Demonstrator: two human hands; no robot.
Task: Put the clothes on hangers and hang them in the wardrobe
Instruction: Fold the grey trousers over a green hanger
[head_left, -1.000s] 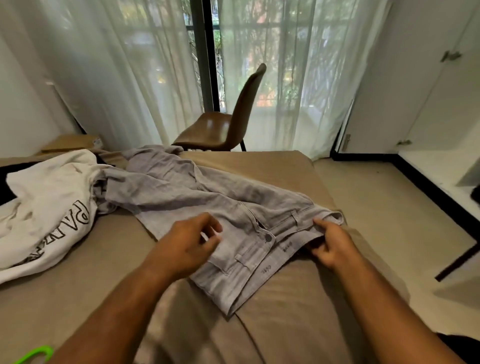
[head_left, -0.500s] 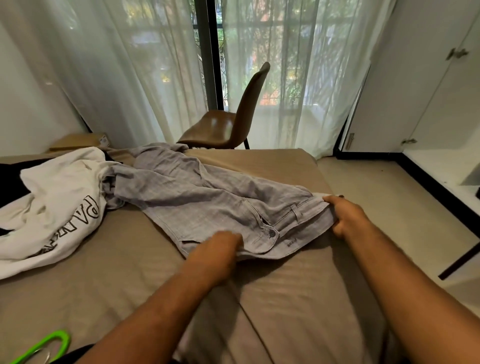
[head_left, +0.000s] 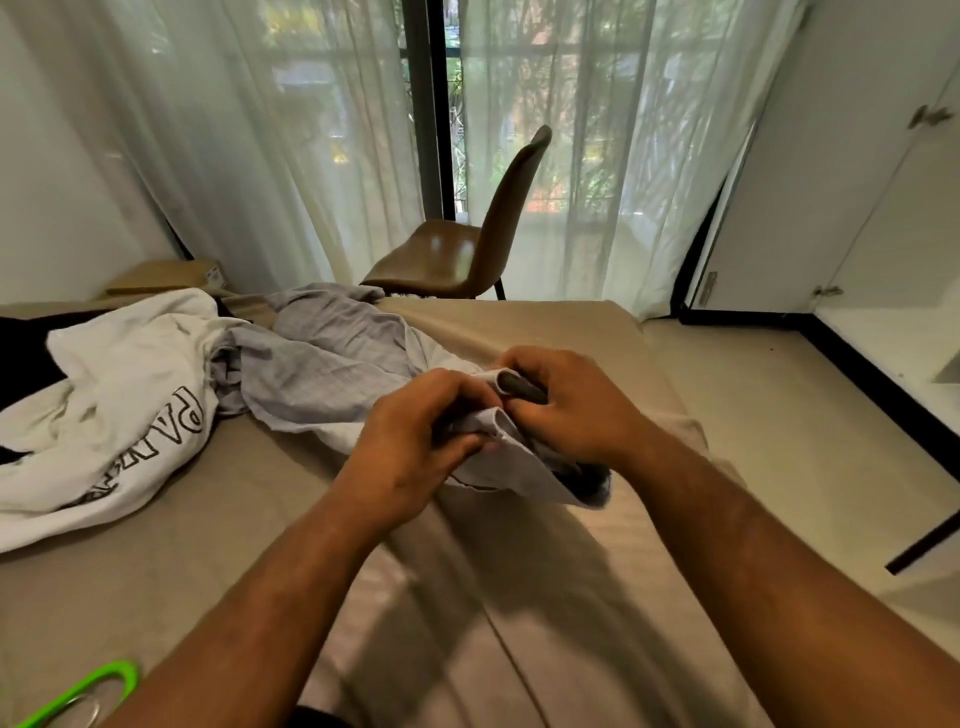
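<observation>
Fingers (head_left: 460, 388) of the left hand (head_left: 415, 441) and right hand (head_left: 566, 410) curl tightly round the bunched waist end of the grey trousers (head_left: 332, 364) — legs trailing across the bed (head_left: 208, 545), touching the white sweatshirt (head_left: 119, 395). Green hanger (head_left: 88, 686) lies at the near-left bed edge, well apart from the hands.

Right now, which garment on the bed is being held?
The grey trousers, gripped by left hand and right hand; the white lettered sweatshirt lies untouched.

Soft daylight through sheer curtains (head_left: 291, 156); wide-angle edges bend, forearms slightly blurred.
</observation>
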